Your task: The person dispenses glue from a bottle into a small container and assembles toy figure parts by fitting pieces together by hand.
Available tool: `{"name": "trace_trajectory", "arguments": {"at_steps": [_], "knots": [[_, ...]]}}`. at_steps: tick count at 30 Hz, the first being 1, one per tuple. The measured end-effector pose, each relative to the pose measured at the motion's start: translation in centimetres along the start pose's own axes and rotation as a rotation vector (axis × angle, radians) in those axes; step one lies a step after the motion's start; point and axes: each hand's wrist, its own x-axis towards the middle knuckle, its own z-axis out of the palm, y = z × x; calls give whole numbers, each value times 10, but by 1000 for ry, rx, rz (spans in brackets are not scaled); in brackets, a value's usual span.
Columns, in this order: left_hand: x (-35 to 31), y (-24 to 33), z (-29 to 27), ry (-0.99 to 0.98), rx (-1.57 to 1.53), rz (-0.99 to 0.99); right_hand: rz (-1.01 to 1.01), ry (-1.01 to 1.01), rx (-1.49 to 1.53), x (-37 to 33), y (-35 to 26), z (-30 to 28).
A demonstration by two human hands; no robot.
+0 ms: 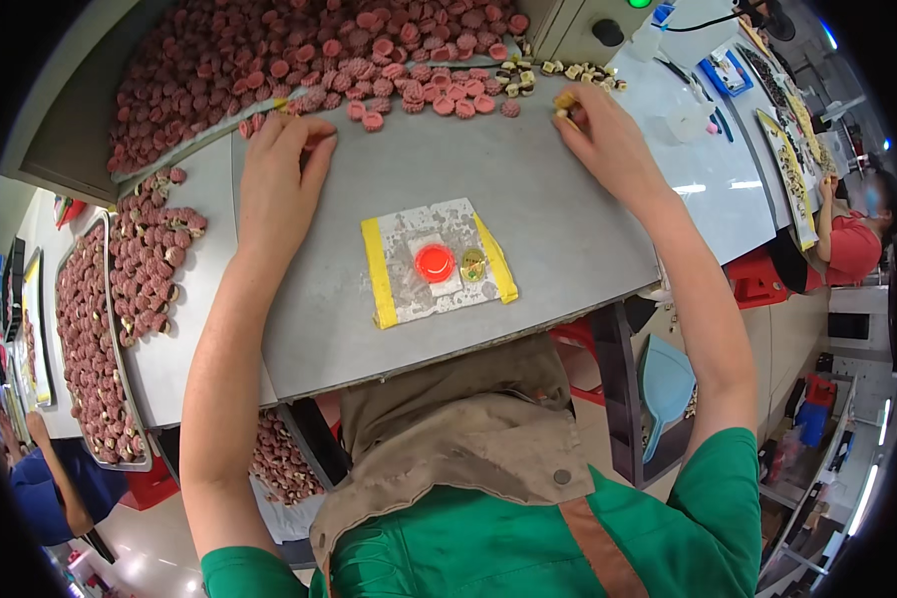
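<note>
My left hand (281, 174) is bent over the left front edge of a heap of pink ridged cup-shaped pieces (299, 75). Its fingers are curled and their tips are hidden. At the right, my right hand (608, 145) has its fingers drawn in around a small yellowish piece (565, 102), too small to name. Just beyond it lie dark-and-cream small pieces (583, 74). Between my forearms, a worn grey-white pad (404, 294) with yellow tape on two sides carries a red round disc (435, 263) and a small gold-green round piece (474, 265).
On the left stands a metal tray (149, 460) full of assembled pink pieces, with a loose pile (154, 259) beside it. A grey machine housing (568, 35) with a black knob is at the back. A blue dustpan (665, 384) is below right. Co-workers sit on both sides.
</note>
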Motion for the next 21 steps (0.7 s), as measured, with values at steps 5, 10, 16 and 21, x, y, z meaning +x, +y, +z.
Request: {"name": "trace_trajectory", "arguments": {"at_steps": [5, 10, 16, 21], "knots": [[-12, 18, -9, -34, -144, -83, 24, -219, 212, -45, -59, -17], [-28, 61, -23, -88, -468, -242, -218, -249, 138, -49, -70, -14], [-64, 96, -32, -91, -1099, -688, -205, -255, 233, -49, -70, -7], [-84, 102, -31, -23, -1399, -784, -62, -237, 261, -52, -74, -11]]}}
